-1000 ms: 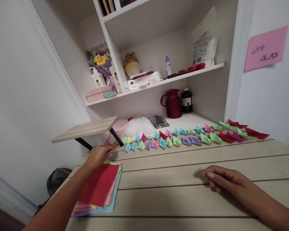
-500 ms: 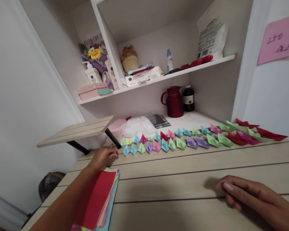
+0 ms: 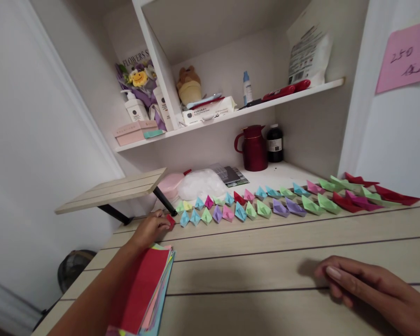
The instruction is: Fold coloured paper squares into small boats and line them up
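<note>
At the left end of the front row, my left hand has its fingertips closed on a small red paper boat, which is partly covered by the fingers. Several folded paper boats in green, blue, purple, pink and red stretch in two rows to the right, larger toward the right end. Under my left forearm lies a stack of coloured paper with a red sheet on top. My right hand rests on the table at the lower right, fingers loosely bent and apart, holding nothing.
A small raised wooden shelf on black legs stands beside my left hand. Behind the boats are a white plastic bag, a dark red jug and a dark bottle. A pink note hangs on the right wall.
More of the red paper boat shows now beside my left fingers, which have shifted slightly. My right hand keeps its place on the table.
</note>
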The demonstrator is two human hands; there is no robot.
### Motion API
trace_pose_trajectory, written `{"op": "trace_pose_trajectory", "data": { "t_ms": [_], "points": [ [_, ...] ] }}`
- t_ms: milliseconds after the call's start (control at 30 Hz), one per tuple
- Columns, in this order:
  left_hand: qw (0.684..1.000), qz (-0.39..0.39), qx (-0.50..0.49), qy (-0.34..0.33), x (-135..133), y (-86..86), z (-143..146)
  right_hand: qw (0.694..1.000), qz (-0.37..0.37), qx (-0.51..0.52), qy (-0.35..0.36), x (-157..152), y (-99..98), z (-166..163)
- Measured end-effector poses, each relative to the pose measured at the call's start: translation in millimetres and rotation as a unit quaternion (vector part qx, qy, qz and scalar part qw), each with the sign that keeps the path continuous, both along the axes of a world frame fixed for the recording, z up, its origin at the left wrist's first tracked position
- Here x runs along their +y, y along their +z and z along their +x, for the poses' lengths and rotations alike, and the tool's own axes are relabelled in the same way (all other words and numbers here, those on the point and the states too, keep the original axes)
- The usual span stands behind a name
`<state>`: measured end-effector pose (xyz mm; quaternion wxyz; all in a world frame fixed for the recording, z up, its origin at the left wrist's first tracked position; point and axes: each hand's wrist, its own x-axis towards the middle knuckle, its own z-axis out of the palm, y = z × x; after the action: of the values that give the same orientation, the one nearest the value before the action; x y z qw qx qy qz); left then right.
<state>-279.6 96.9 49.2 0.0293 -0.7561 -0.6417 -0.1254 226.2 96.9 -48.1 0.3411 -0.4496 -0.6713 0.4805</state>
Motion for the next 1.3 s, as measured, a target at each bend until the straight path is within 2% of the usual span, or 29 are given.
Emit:
{"op": "trace_pose_trajectory", "data": {
  "t_ms": [367,567,767,1000,1100,1233,1300],
  "points": [
    [0.999,0.003,-0.016,0.044,2,-9.3,-17,1.000,-0.011,-0.021,0.011,1,-0.2,-1],
    [0.999,-0.016,-0.036,0.029,4,-13.3,-22,1.000,-0.007,-0.022,0.005,-1,0.5,2],
    [0.998,-0.022,-0.063,0.016,-2,-5.4,-15,1.000,-0.010,-0.012,0.001,-3,5.7,-1],
    [0.997,-0.030,-0.058,0.031,7,4.1,3,1.000,-0.023,-0.002,-0.007,-2,5.1,-3],
    [0.997,-0.030,-0.039,0.067,3,8.1,0,1.000,-0.024,-0.010,0.008,-3,6.2,-2],
    [0.983,-0.004,-0.011,0.182,-12,15.8,-23,1.000,-0.022,-0.012,0.010,-3,2.0,1],
    [0.977,-0.022,-0.008,0.214,-17,16.4,-35,1.000,-0.018,-0.011,0.006,-2,-2.2,3]
  ]
}}
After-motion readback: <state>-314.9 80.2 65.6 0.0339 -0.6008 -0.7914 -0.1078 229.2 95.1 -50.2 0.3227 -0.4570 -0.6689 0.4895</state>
